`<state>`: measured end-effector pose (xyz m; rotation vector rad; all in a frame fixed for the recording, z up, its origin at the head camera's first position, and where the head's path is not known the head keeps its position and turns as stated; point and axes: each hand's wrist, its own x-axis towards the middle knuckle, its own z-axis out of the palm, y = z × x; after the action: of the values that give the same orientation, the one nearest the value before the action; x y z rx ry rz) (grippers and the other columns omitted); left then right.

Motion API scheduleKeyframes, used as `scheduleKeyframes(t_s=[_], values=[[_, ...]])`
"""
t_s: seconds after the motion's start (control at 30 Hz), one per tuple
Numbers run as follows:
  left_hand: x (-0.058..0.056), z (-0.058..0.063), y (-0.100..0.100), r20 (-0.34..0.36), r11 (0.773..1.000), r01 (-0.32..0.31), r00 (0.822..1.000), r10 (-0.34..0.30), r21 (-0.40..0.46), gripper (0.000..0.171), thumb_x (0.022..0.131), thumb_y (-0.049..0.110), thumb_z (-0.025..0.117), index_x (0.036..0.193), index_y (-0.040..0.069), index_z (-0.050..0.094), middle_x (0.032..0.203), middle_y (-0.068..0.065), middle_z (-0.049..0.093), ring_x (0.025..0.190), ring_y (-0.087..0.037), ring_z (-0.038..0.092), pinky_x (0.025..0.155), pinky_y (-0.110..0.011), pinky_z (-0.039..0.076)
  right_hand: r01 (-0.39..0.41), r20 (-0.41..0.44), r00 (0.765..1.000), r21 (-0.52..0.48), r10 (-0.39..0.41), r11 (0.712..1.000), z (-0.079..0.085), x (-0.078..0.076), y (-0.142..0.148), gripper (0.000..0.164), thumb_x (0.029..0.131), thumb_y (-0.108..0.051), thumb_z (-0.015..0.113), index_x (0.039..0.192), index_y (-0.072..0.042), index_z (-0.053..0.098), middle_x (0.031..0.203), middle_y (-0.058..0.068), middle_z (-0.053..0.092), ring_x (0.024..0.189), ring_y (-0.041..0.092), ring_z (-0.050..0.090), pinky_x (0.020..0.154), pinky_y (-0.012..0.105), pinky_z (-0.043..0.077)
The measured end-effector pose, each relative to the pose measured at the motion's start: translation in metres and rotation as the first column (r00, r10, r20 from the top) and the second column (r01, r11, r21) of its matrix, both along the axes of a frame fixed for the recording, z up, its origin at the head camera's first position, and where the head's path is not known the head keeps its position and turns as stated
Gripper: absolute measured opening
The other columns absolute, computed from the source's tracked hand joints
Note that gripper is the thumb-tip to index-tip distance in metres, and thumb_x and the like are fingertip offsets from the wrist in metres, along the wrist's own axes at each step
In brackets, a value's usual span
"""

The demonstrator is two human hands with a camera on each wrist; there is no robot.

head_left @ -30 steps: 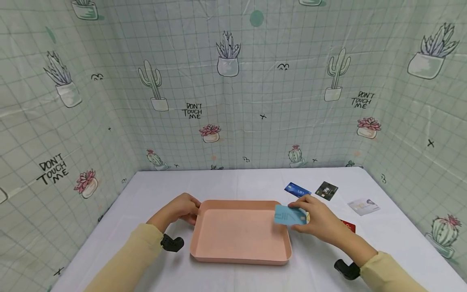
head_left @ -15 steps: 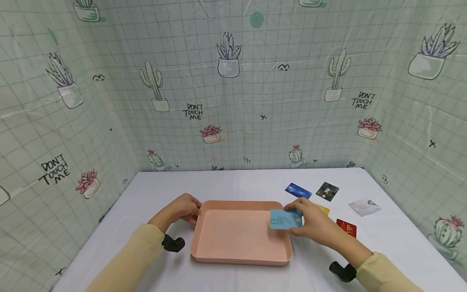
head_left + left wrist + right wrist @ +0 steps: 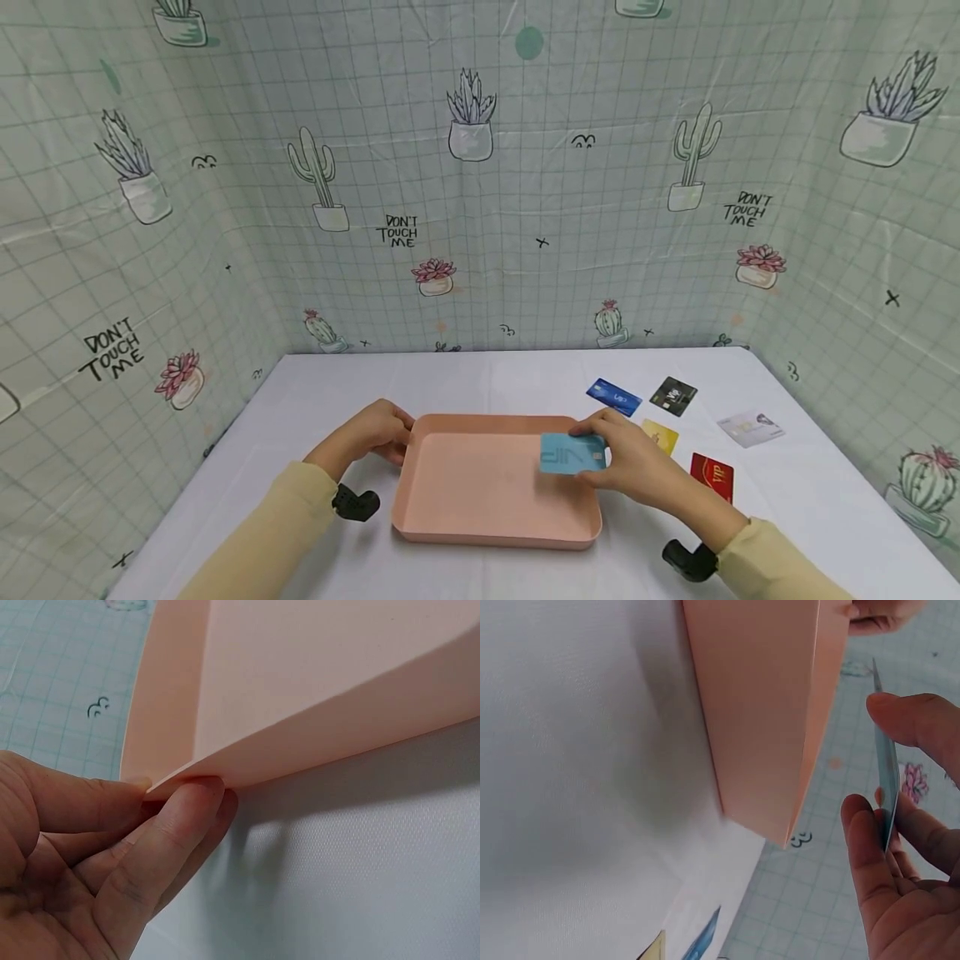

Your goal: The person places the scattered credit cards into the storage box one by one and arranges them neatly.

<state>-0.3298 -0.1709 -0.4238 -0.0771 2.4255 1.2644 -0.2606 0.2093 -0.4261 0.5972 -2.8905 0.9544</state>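
A pink rectangular tray [image 3: 472, 500] lies on the white table. My left hand [image 3: 375, 431] grips its left wall near the far corner; the left wrist view shows the thumb at the rim and fingertips [image 3: 196, 814] against the outer wall. Over the tray's right part, my right hand [image 3: 633, 462] pinches a light blue bank card [image 3: 566, 454] between thumb and fingers. In the right wrist view this card [image 3: 886, 761] is seen nearly edge-on, above the rim and apart from the tray.
Right of the tray lie a blue card [image 3: 614, 397], a black card [image 3: 673, 396], a white card [image 3: 752, 427], a yellow card [image 3: 662, 435] and a red card [image 3: 712, 475]. My right hand partly covers the yellow one. A patterned cloth [image 3: 525, 192] hangs behind the table.
My right hand has carried the light blue card leftward, from the tray's right rim to over its inside. The yellow and red cards are now less covered. The left hand stays put.
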Motion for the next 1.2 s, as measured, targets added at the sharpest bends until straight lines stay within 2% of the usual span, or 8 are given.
scheduleKeyframes(t_s=[0.37,0.57,0.9,1.07,1.2], values=[[-0.001,-0.001,-0.002,0.015,1.000,0.002,1.000,-0.002,0.018,0.028,0.090,-0.004,0.066,0.117,-0.008,0.071,0.085,-0.013,0.075,0.058,-0.013,0.068,0.057,-0.027,0.063,-0.033,0.030,0.999,-0.021,0.033,0.999,0.003,-0.002,-0.018,0.052,0.077,-0.020,0.092,0.123,-0.014,0.071,0.117,0.000,0.060,0.105,0.017,0.058,0.094,0.039,0.056],[0.001,0.000,-0.004,0.022,0.998,0.003,1.000,-0.004,0.059,0.032,0.091,-0.003,0.067,0.122,-0.010,0.068,0.093,-0.016,0.077,0.069,-0.016,0.073,0.060,-0.029,0.064,-0.045,0.034,0.998,-0.021,0.046,0.999,0.003,-0.004,-0.030,0.051,0.077,-0.023,0.091,0.124,-0.015,0.071,0.116,-0.002,0.060,0.103,0.016,0.057,0.089,0.033,0.055],[0.001,0.002,0.000,0.020,1.000,-0.003,1.000,0.002,0.031,0.029,0.090,-0.004,0.067,0.118,-0.009,0.069,0.090,-0.015,0.075,0.061,-0.014,0.069,0.059,-0.029,0.064,-0.107,0.033,0.994,-0.017,0.107,0.994,-0.002,-0.005,-0.045,0.052,0.077,-0.028,0.091,0.123,-0.014,0.071,0.120,0.000,0.062,0.105,0.015,0.058,0.093,0.036,0.055],[0.002,0.004,0.001,0.014,1.000,-0.001,1.000,0.001,0.027,0.029,0.090,-0.004,0.067,0.118,-0.009,0.068,0.090,-0.015,0.076,0.065,-0.015,0.071,0.059,-0.029,0.064,-0.119,0.033,0.992,-0.025,0.120,0.993,-0.006,-0.004,-0.054,0.049,0.076,-0.029,0.091,0.120,-0.016,0.072,0.123,0.001,0.062,0.119,0.023,0.053,0.100,0.046,0.053],[0.003,0.003,-0.001,0.020,0.999,-0.012,1.000,0.011,0.036,0.030,0.091,-0.003,0.068,0.120,-0.009,0.068,0.090,-0.014,0.077,0.068,-0.016,0.072,0.060,-0.029,0.064,-0.155,-0.003,0.988,-0.023,0.155,0.988,-0.008,-0.004,-0.061,0.048,0.076,-0.027,0.091,0.117,-0.014,0.073,0.121,0.003,0.063,0.120,0.026,0.053,0.098,0.044,0.054]])
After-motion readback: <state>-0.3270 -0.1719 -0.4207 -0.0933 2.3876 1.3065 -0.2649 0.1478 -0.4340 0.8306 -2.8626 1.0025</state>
